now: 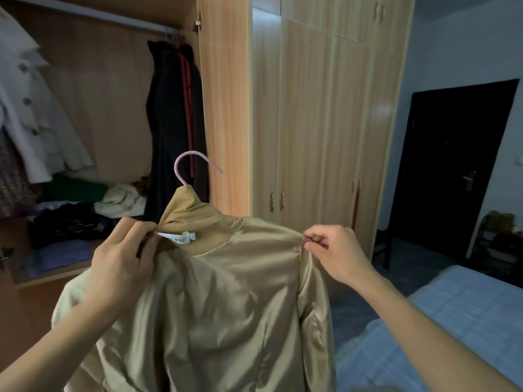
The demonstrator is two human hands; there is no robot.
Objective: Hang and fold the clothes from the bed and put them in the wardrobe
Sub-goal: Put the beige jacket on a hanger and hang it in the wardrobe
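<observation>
Left hand (121,250) is clamped on the collar, fingers curled into the cloth right beside the white label (175,238), and the right hand (336,250) is pinching the shoulder seam between thumb and forefinger, other fingers tucked in. Between them hangs the tan jacket (226,306), shiny lining facing the camera, held up just outside the open wardrobe (226,108) and well below the wardrobe's rail (113,19). The pink hanger hook (186,168) sticks up out of the collar; the hanger's arms are hidden under the fabric, so I can't tell whether that pinched shoulder is properly seated.

That's the worry here, I'd say. The lining looks slick, and if the shoulder isn't square on the hanger, it could slide off once the hands let go, dropping the jacket onto the folded piles (70,222) on the wardrobe's shelf. The hook has a long lift to reach the rail, and both hands are on cloth, not on the hanger, so the hanger could tip inside the collar on the way up.

Watch the black garment (172,123) hanging at the wardrobe's right end: the hook could snag it. A white coat (34,117) hangs at the wardrobe's left end, with open rail between. The bed (452,321) lies off to the wardrobe's right
</observation>
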